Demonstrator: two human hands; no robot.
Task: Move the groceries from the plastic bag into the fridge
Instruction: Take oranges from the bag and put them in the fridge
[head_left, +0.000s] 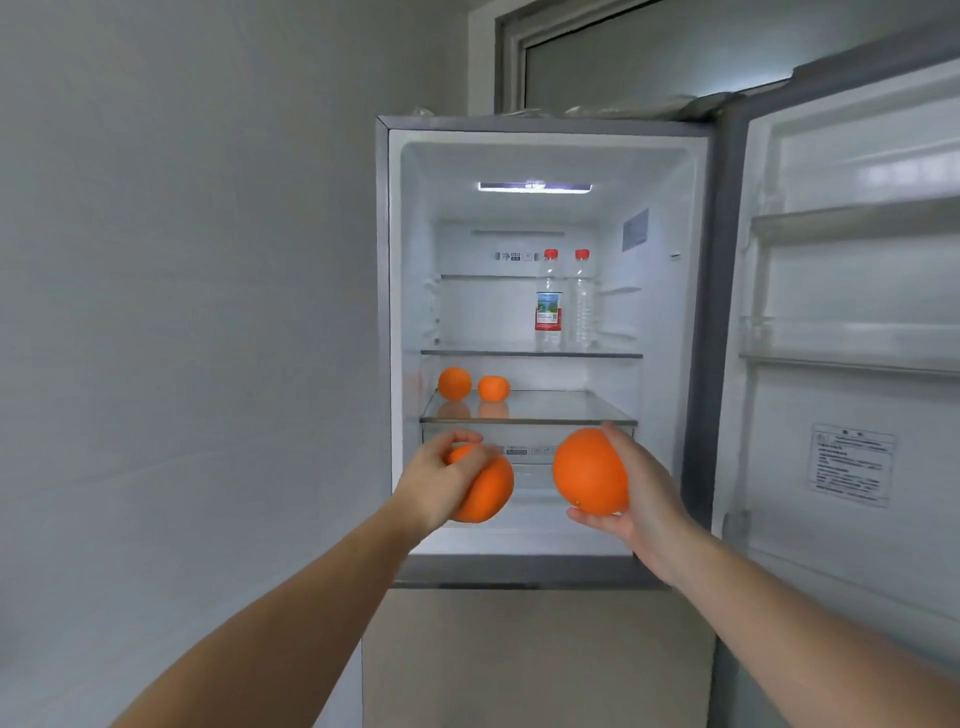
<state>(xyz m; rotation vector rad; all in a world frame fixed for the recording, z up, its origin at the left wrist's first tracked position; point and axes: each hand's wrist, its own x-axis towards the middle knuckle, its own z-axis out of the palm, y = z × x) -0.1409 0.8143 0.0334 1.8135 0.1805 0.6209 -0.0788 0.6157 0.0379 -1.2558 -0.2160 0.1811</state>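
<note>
Each hand (441, 480) (641, 480) gripping orange (589, 473), fridge (540, 124) open

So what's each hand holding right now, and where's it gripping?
Left hand grips an orange over its top-left side; right hand cups a larger orange from its right side and underneath.

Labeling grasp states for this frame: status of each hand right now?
Left hand: fingers curled over an orange, gripping it.
Right hand: holds a second orange, cupped from the side and beneath.
</note>
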